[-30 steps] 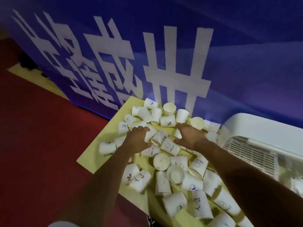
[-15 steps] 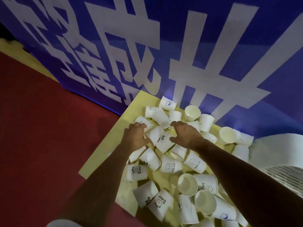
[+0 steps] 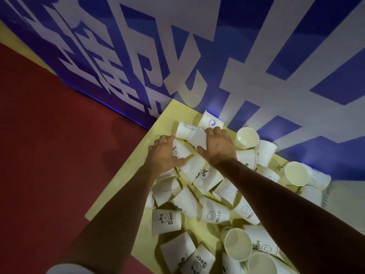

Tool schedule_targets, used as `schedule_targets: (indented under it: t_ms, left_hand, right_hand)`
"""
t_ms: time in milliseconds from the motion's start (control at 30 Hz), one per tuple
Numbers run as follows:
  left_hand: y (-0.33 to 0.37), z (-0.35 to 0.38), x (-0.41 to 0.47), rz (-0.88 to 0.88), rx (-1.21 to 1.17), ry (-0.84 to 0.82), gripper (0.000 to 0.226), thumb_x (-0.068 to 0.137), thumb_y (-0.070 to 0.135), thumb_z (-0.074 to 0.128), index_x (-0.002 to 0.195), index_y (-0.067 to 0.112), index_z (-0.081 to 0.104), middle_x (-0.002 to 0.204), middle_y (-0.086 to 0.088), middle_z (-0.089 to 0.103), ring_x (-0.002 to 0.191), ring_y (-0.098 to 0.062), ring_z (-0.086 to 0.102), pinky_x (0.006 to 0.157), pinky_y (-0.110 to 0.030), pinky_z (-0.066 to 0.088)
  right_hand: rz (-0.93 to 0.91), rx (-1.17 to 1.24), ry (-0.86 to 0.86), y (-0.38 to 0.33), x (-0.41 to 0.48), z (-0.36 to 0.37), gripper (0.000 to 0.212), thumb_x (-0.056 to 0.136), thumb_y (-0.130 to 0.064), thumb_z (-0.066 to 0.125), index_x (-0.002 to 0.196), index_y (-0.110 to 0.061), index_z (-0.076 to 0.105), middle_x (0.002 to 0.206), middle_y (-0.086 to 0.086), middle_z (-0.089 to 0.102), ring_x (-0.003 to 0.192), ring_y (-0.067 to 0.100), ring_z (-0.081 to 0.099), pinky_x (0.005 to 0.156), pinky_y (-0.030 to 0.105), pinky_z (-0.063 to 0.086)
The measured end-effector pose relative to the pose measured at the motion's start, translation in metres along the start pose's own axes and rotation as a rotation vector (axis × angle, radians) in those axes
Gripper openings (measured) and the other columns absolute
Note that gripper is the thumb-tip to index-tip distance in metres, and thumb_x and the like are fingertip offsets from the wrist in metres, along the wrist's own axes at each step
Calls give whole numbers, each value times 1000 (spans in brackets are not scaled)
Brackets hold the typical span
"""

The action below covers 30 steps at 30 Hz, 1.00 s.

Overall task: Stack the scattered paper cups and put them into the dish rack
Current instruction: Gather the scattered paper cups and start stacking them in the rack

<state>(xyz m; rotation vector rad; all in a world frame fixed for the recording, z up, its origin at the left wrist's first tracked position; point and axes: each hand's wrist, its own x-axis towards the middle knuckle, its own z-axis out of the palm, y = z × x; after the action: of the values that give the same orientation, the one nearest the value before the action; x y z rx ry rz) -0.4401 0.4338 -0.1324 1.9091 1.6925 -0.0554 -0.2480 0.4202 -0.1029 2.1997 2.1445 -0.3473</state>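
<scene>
Paper cups (image 3: 166,220): scattered, mostly on their sides, across the yellow tabletop (image 3: 128,175). Step: gather a pair. Hold each by its wall, line base up with mouth, and nest without crushing. Left hand (image 3: 165,155): fingers curled round smiley cup (image 3: 178,152). Right hand (image 3: 220,148): fingers arched over plain cup (image 3: 196,138), gripping it.
</scene>
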Motion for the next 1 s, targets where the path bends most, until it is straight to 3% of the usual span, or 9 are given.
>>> schedule_targets:
  t_ms: [433,767,1000]
  left_hand:
    - [4,-5,-1,52,-71,29,93,73,53,77,150,25,33,149,-1,41,137,-24,36,111,-44,31]
    - [40,-36,-36,75,-93,159,93,71,53,80,147,22,37,136,-6,53,127,-29,45,106,-45,41]
    - [86,-22,-71,163,-86,50,89,76,56,75,149,25,34,143,-3,49,130,-27,45,110,-45,38]
  right_hand:
    - [72,50,-93,0,-6,0,74,85,-46,65,141,-8,35,130,13,50,114,29,49,94,39,46]
    - [110,75,21,30,-58,-44,66,84,-44,67,136,-13,41,129,9,54,113,28,52,97,41,44]
    - [196,163,75,70,-122,-66,68,82,-38,70,137,-11,40,129,11,54,111,29,53,91,41,47]
